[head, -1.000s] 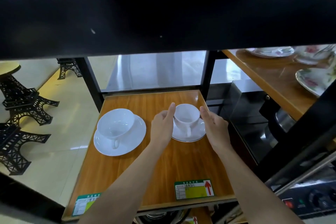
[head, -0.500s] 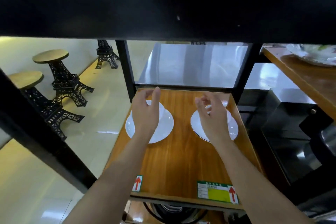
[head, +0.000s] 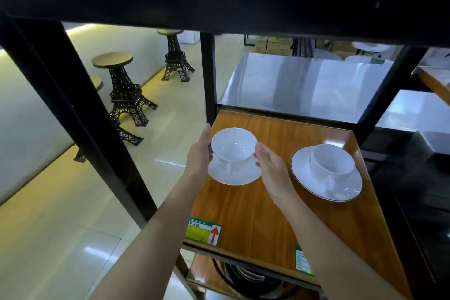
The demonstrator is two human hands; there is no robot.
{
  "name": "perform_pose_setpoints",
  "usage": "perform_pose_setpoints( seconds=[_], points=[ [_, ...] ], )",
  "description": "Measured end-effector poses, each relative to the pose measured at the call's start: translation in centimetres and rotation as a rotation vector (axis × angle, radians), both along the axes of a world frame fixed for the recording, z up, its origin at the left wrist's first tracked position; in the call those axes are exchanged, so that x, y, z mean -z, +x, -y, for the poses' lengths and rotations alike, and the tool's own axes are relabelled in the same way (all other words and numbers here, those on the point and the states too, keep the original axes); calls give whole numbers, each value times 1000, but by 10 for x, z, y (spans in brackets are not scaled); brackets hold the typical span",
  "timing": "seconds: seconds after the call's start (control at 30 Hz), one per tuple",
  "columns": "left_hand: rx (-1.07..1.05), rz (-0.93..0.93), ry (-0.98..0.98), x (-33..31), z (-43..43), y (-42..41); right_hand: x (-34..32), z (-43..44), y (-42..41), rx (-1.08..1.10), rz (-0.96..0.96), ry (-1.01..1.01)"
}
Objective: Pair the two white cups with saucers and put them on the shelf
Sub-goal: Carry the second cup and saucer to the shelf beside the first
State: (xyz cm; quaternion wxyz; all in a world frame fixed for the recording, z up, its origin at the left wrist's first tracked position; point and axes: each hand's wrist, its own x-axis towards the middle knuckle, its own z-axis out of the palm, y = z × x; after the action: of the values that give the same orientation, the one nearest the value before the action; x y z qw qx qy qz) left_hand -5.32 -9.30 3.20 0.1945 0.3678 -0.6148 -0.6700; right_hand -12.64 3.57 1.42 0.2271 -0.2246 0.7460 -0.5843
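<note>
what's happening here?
A person is arranging two white cups on saucers on a wooden shelf. Both hands flank the left cup, which sits on its saucer: left hand at its left side, right hand at its right, fingers open rather than clamped. The right cup stands untouched on its gold-rimmed saucer. Both pairs are on the shelf.

Left of our fingers, beyond the black frame post (head: 80, 114), we see Eiffel-tower stools (head: 121, 90) on the glossy floor (head: 60, 214). Ahead of our fingertips lies a steel tabletop (head: 304, 83). Nearer than our fingers, a green-yellow label (head: 203, 231) shows a red arrow.
</note>
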Motion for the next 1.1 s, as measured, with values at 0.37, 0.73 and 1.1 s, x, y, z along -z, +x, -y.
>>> perform_pose_setpoints(
  seconds=[0.37,0.73,1.1],
  points=[
    [-161,-10,-136,8,5,0,8,-7,-3,277,-198,148],
    [-75,125,-140,41,3,3,30,-7,-7,270,-173,479],
    [-66,184,-136,51,6,5,33,-7,-9,331,-155,413]
  ],
)
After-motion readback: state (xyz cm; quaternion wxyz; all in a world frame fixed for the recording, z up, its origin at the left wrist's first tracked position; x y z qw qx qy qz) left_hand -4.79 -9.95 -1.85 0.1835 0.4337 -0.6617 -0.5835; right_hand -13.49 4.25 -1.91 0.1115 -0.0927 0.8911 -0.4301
